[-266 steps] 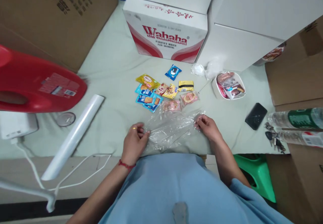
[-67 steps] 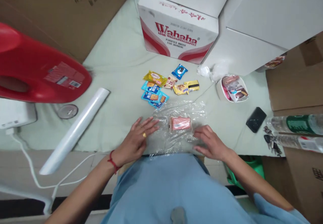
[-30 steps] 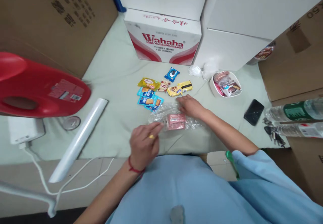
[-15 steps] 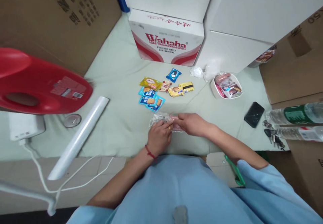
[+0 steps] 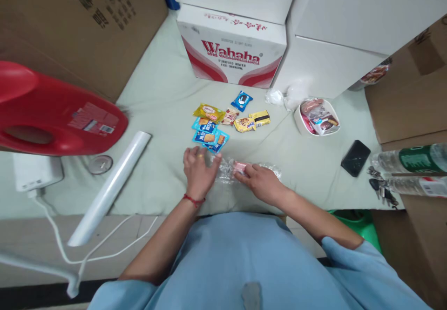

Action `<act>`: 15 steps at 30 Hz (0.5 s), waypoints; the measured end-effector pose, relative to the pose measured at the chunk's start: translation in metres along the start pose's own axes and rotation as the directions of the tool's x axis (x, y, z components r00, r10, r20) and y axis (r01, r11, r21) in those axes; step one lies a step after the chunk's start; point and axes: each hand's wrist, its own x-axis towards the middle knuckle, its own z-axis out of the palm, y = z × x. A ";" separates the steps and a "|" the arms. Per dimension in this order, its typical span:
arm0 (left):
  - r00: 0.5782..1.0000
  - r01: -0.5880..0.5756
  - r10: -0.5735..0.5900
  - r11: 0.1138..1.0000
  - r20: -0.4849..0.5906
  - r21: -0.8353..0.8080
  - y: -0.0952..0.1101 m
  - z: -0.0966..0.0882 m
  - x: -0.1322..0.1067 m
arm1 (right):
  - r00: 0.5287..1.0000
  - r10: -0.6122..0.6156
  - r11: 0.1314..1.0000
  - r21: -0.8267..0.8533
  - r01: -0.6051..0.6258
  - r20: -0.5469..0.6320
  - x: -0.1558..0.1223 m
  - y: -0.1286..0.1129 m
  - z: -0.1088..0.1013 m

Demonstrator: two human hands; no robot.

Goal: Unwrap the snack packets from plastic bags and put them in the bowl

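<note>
A clear plastic bag (image 5: 223, 172) lies flat near the table's front edge, with a pink wrapped item (image 5: 239, 167) in or on it; I cannot make out its kind. The fingertips of my right hand (image 5: 263, 183) are closed on the pink item. At the bag's left end is my left hand (image 5: 198, 172), fingers apart, with its thumb by the plastic. Just beyond it lie blue snack packets (image 5: 209, 135), a yellow packet (image 5: 208, 112), a small beige packet (image 5: 229, 116), yellow cookie packets (image 5: 251, 121) and a dark blue packet (image 5: 241, 100).
A white bowl of snacks (image 5: 317, 117), a black phone (image 5: 355, 158), keys (image 5: 382, 191) and water bottles (image 5: 412, 158) are on the right. Leftward are a red jug (image 5: 70, 114), a white roll (image 5: 111, 186) and a round lid (image 5: 100, 165). A Wahaha carton (image 5: 232, 51) stands behind.
My left hand has moved left, off the middle of the plastic, and its fingers have spread. My right hand has shifted slightly down and right; more plastic shows around it.
</note>
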 end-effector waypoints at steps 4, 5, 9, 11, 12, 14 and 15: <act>0.992 -0.066 0.065 0.998 0.111 0.004 0.000 0.001 -0.010 | 0.999 0.010 0.998 0.064 -0.013 0.040 -0.004 0.005 -0.002; 0.993 -0.052 0.058 0.997 0.107 -0.058 0.001 -0.001 -0.013 | 0.999 0.013 0.996 0.089 -0.017 0.046 -0.004 0.006 -0.002; 0.984 0.024 0.027 0.958 0.175 -0.285 0.021 -0.013 -0.023 | 0.999 -0.013 0.983 0.184 0.007 0.032 -0.003 0.007 -0.001; 0.971 -0.001 0.078 0.948 0.227 -0.320 0.038 -0.013 -0.026 | 1.000 -0.026 0.973 0.229 0.025 0.003 -0.001 0.004 0.002; 0.959 -0.028 0.119 0.943 0.257 -0.332 0.047 -0.011 -0.028 | 0.999 -0.029 0.966 0.257 0.032 -0.019 -0.002 0.003 0.004; 0.920 -0.107 0.227 0.930 0.319 -0.352 0.061 -0.004 -0.031 | 0.996 -0.033 0.940 0.335 0.058 -0.080 -0.007 0.004 0.006; 0.895 -0.160 0.287 0.921 0.340 -0.356 0.065 0.000 -0.033 | 0.993 -0.039 0.919 0.385 0.081 -0.115 -0.012 0.006 0.006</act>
